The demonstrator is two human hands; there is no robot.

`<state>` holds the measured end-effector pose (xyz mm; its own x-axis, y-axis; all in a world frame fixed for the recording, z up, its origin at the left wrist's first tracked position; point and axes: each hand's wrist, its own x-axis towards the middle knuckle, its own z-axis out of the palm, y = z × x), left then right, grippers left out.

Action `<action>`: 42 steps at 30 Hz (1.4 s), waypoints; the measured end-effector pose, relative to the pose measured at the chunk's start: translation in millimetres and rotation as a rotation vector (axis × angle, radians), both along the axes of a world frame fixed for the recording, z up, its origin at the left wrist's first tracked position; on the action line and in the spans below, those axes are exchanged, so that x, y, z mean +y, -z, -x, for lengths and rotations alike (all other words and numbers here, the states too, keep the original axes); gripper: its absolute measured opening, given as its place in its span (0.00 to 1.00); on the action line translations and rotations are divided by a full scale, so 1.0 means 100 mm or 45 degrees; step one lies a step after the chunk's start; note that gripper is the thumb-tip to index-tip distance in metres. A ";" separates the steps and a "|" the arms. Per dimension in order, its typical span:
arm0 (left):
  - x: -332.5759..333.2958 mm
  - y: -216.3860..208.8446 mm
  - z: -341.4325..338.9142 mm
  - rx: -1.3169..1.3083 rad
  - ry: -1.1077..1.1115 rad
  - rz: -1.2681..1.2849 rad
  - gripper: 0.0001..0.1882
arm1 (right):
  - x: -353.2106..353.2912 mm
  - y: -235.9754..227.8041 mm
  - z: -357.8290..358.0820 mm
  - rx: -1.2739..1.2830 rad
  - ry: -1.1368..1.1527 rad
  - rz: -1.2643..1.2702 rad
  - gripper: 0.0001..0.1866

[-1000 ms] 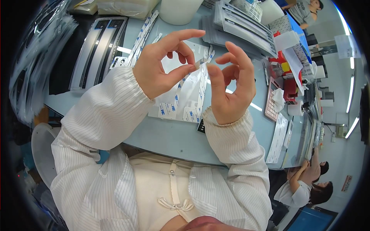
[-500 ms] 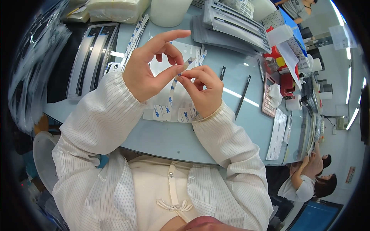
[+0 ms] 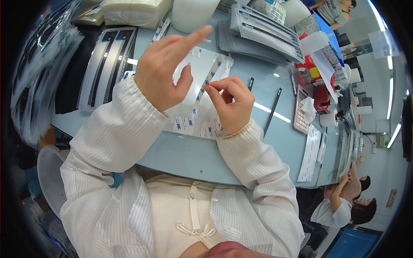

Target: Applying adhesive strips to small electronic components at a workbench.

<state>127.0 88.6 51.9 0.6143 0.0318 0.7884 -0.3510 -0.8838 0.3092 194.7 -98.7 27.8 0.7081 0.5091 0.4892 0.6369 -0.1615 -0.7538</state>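
My right hand pinches a narrow adhesive tape strip with blue print between thumb and index finger. The strip runs slanting past the fingertips, above a pale backing sheet on the table. To the left, my left hand is raised apart from the strip, index finger stretched out and blurred, thumb spread, nothing visible in it. Two printed adhesive pieces, one on the left and one on the right, lie at the sheet's near edge. The left hand covers part of the sheet.
Clear panels with black bands lie at left; more are stacked at the back right. A white roll stands behind. Right of my hands are thin black strips, a pink calculator and crumpled tissue. Other people appear farther right.
My left hand has come off the strip and moved up and slightly left of it. The right hand keeps its pinch, and more of the strip shows now.
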 end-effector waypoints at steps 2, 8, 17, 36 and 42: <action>0.04 0.06 0.00 -0.016 -0.117 0.015 0.36 | -0.02 -0.05 0.00 0.002 0.006 -0.018 0.04; 0.09 -0.08 0.00 1.239 -0.377 0.526 0.39 | -0.07 -0.21 -0.04 -0.097 0.034 -0.093 0.05; -0.03 0.21 -0.05 1.196 0.229 1.455 0.50 | -0.12 -0.29 -0.03 -0.216 0.005 -0.141 0.06; 0.15 0.63 -0.12 0.886 0.414 1.468 0.30 | -0.22 -0.17 0.10 -0.287 -0.071 0.039 0.42; 0.21 0.63 -0.15 0.892 0.414 1.445 0.28 | -0.18 -0.07 0.19 -0.151 -0.122 0.097 0.40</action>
